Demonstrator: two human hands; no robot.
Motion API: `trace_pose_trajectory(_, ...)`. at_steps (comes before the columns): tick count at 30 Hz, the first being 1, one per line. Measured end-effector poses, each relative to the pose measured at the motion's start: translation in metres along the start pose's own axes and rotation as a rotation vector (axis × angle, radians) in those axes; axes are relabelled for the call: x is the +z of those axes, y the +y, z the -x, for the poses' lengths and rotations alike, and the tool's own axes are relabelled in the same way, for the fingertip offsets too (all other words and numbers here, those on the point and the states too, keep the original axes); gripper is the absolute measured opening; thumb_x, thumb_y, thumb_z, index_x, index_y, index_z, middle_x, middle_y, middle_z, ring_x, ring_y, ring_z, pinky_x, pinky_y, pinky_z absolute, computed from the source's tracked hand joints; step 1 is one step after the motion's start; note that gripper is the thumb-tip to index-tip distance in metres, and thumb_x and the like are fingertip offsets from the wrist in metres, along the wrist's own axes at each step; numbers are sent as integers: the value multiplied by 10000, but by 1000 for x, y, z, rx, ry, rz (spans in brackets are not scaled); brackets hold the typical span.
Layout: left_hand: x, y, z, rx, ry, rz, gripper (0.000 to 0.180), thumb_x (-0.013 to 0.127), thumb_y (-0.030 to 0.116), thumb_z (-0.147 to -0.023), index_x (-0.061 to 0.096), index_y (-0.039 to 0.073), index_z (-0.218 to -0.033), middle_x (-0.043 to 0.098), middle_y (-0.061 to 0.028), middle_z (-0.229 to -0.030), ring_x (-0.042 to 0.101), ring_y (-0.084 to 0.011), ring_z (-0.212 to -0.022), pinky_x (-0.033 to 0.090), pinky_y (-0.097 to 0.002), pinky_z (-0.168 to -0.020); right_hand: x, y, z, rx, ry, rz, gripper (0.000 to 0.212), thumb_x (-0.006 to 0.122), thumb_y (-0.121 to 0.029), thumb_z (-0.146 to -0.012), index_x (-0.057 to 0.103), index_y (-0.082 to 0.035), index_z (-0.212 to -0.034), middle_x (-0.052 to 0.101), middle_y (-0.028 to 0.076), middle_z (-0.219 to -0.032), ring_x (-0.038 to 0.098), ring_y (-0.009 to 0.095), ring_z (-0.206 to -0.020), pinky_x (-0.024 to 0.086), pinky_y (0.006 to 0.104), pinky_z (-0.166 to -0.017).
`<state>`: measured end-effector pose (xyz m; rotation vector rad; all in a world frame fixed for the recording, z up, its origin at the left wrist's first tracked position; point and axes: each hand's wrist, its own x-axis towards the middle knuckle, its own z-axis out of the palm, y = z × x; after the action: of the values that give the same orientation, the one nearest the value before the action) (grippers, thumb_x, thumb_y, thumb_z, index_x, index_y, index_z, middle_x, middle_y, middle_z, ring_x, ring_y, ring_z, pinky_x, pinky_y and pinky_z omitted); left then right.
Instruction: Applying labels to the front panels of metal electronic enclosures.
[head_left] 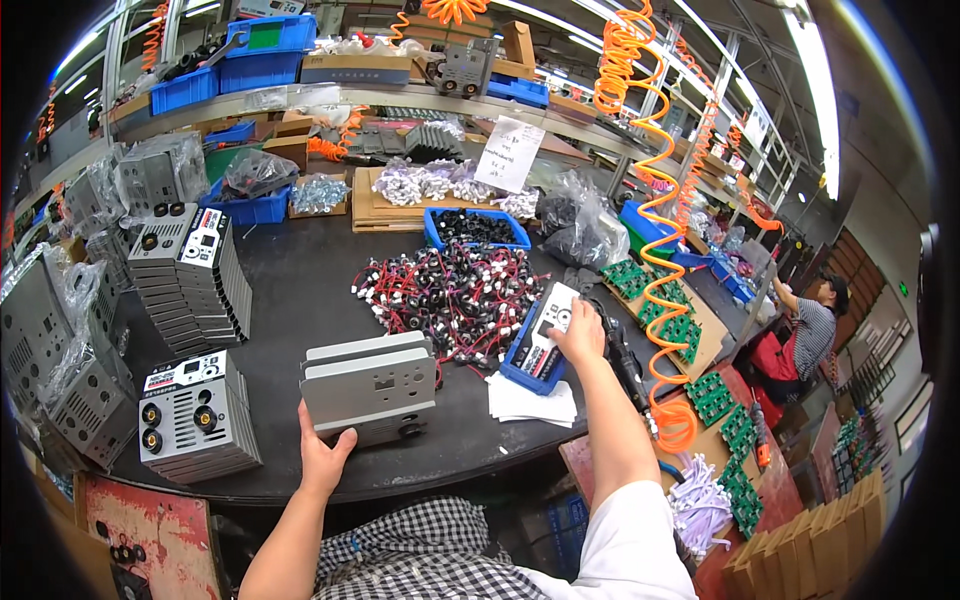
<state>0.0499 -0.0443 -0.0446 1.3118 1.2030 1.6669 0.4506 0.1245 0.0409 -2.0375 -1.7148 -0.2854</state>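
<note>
My left hand (323, 455) is wrapped around the lower left edge of grey metal panels (370, 385), which stand upright on the black bench. The panels have round and rectangular cutouts, and one stands close behind another. To the right, my right hand (582, 335) reaches over a small blue tray (530, 378). Its thumb and fingers are closed at the edge of a black-and-white printed faceplate label (545, 330) in that tray. White paper sheets (535, 402) lie under the tray's near end.
Stacks of printed panels (200, 420) and bagged metal panels (60, 330) stand at left. Red-wired small parts (450, 300) are heaped mid-bench, before a blue bin of black parts (478, 228). An orange coiled hose (660, 200) hangs at right, near green circuit boards (712, 398). A co-worker (805, 335) is far right.
</note>
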Motion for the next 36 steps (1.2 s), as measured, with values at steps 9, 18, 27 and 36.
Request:
trace_pose_trajectory(9, -8, 0, -2, 6, -4, -29, 919, 759, 445, -723, 255, 43, -1378, 443, -123, -1250, 425, -232, -1171, 333, -359, -996, -4, -4, 6, -154, 179, 203, 672, 799, -282, -627, 525, -112, -1217, 490, 66, -1275, 437, 249, -1191, 372, 402, -954)
trace_pose_trajectory(18, -18, 27, 21, 286, 184, -293, 600, 698, 247, -785, 402, 19, -1254, 475, -111, -1151, 466, -218, -1072, 355, -337, -937, -43, -9, 33, -288, 420, -207, 172, 689, -160, -757, 546, -63, -751, 588, 92, -730, 585, 283, -689, 447, 385, -609)
trace_pose_trajectory(27, 52, 124, 46, 563, -525, -168, 560, 707, 188, -728, 532, -39, -1209, 476, -259, -1294, 485, -395, -1192, 382, -428, -999, -97, -141, 229, -626, 101, -1130, 89, 598, -72, -847, 525, -28, -822, 591, 173, -933, 606, 262, -730, 481, 331, -613)
trace_pose_trajectory(36, 33, 131, 68, 106, -595, 281, 959, 612, 578, -788, 282, -106, -1373, 278, -228, -1449, 295, -293, -1345, 244, -383, -1085, -91, -175, 250, -193, -591, -1896, 216, 705, -51, -795, 530, -9, -915, 526, 5, -830, 577, 90, -809, 486, 239, -694)
